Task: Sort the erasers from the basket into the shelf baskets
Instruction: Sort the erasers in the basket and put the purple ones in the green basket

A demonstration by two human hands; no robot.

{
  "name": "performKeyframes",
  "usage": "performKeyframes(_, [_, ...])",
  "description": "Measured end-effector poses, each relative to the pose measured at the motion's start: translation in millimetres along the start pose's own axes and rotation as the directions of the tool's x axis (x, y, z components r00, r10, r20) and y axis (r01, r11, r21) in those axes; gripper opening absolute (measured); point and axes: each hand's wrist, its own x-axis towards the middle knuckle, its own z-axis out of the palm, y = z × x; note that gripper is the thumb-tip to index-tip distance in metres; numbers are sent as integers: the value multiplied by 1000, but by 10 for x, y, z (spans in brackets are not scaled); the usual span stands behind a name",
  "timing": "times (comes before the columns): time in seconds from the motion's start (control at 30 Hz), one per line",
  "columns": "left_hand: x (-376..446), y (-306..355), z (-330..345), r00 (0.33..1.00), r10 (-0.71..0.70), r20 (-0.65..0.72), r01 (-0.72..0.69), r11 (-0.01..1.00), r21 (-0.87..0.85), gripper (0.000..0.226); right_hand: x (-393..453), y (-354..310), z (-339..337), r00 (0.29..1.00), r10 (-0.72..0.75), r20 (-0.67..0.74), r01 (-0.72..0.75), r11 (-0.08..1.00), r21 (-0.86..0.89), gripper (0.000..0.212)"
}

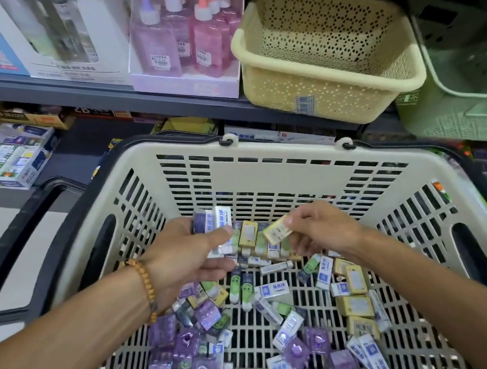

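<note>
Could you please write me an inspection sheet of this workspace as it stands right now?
Surface: cream slotted plastic shopping basket with black handles, in front of a grey shelf.
Job's things: many small wrapped erasers, purple, yellow, white and green, loose on the basket floor; yellow perforated shelf basket and green perforated shelf basket, contents not visible.
Clutter: pink and purple glue bottles in a display box; stationery boxes below.
Grippers: left hand holds several erasers; right hand pinches one yellow eraser.
Cables: nothing seen.
Surroundings: shop aisle, pale floor.
</note>
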Motion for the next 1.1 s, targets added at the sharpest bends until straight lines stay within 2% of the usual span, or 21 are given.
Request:
performKeyframes(0.07, [-1,-6,8,1000,9,0,-9,999,46,31,99,131,-25,996,51,-77,-66,977,-205,24])
performKeyframes(0.1, [-2,-9,12,1000,15,-1,-15,998,57,31,146,174,2,993,68,-98,-90,965,-247,27])
performKeyframes(0.17, [-1,-18,19,1000,21,-5,-21,997,73,30,232,211,94,987,77,-141,-105,974,-202,25])
performKeyframes(0.23, [1,-27,24,1000,21,-9,-20,997,80,30,286,206,185,980,96,-172,-104,994,-39,18])
performKeyframes(0.3, [8,-35,37,1000,25,-8,-25,995,94,29,298,202,222,973,113,-203,-101,992,72,20])
performKeyframes(0.33, [9,-38,48,1000,28,-3,-28,995,99,28,280,206,220,971,111,-212,-96,992,81,20])
performKeyframes(0.43, [17,-42,81,999,42,11,-42,995,91,19,161,150,174,964,-14,-267,-10,996,-90,22])
performKeyframes(0.47, [22,-44,90,999,44,16,-45,995,93,19,106,92,171,970,-64,-235,42,994,-97,26])
performKeyframes(0.53, [26,-41,107,998,49,33,-52,994,98,18,0,-54,208,992,-117,-47,119,992,30,30])
performKeyframes(0.6, [29,-38,119,996,58,61,-64,993,99,18,-78,-167,306,977,-170,128,158,982,103,22])
performKeyframes(0.7, [31,-41,133,992,59,111,-69,994,89,17,-122,-199,345,961,-197,194,173,976,130,17])
performKeyframes(0.8, [46,-59,150,993,35,115,-42,997,64,17,-113,-87,84,992,-88,88,68,977,203,20])
performKeyframes(0.93, [51,-53,139,992,49,115,-56,997,57,26,-38,211,-204,982,111,-151,-108,994,28,26])
performKeyframes(1.0, [59,-47,131,992,61,112,-67,996,58,26,34,325,-148,967,164,-193,-171,985,-24,28])
performKeyframes(1.1, [63,-53,126,993,66,98,-72,996,57,12,187,389,9,955,176,-238,-181,984,1,26])
